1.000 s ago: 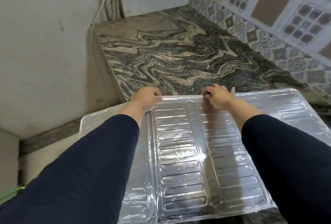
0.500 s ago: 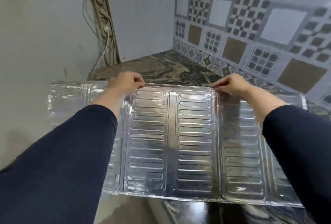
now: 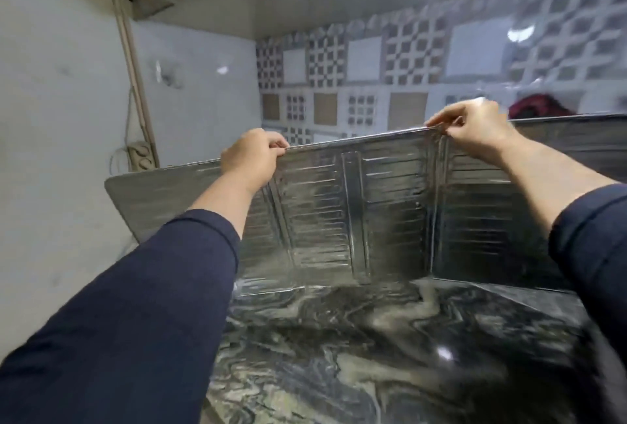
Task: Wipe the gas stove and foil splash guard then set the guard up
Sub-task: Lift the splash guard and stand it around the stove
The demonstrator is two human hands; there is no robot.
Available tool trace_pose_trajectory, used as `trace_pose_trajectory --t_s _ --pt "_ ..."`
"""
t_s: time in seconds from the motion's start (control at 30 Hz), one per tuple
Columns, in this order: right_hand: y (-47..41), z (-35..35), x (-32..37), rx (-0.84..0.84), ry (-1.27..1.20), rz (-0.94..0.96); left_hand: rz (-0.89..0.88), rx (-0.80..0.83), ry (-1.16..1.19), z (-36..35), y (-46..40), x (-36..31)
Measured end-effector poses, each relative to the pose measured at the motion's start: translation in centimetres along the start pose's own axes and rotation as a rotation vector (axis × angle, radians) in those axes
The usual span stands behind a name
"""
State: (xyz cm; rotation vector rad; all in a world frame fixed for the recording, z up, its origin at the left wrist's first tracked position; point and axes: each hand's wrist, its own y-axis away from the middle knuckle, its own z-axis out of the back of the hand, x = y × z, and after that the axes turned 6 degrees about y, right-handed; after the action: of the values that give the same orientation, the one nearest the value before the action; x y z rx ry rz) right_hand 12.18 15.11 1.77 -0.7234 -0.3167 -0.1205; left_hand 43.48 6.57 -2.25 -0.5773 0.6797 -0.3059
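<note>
On the marbled counter [image 3: 339, 355], foil guard [image 3: 356, 213] upright, left hand [image 3: 252, 159] and right hand [image 3: 475, 128] pinching its top edge

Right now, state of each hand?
Left hand: closed, pinching the top edge of the foil guard.
Right hand: closed, pinching the same edge.

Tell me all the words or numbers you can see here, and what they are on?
None can be read anywhere in this picture.
The shiny ribbed foil splash guard, pinched along its top edge by the left hand and right hand: pressed ridges only, no letters.
The patterned brown and white wall tiles: shapes only.
The swirly dark stone counter: no print.
</note>
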Motion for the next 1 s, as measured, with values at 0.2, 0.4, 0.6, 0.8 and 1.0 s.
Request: trace_pose_trajectory --t_s 0.2,0.4,0.6,0.8,1.0 --pt "1.2 9.6 -6.8 -0.226 0.166 -0.066 -0.205 -0.115 0.118 -4.4 -1.6 -11.1" --pt "3.4 16.9 -17.1 -0.343 0.276 -0.137 -0.361 -0.145 0.187 -11.3 -0.8 -22.1" --pt "6.1 21.7 -26.8 -0.385 0.349 -0.214 -0.461 -0.115 0.302 -18.1 1.5 -31.5" --pt "8.3 23.9 -35.1 -0.382 0.364 -0.249 -0.523 -0.093 0.329 -24.6 2.6 -37.6" --pt "9.7 23.4 -41.4 -0.331 0.384 -0.303 -0.545 0.001 0.307 -30.8 3.4 -40.8"
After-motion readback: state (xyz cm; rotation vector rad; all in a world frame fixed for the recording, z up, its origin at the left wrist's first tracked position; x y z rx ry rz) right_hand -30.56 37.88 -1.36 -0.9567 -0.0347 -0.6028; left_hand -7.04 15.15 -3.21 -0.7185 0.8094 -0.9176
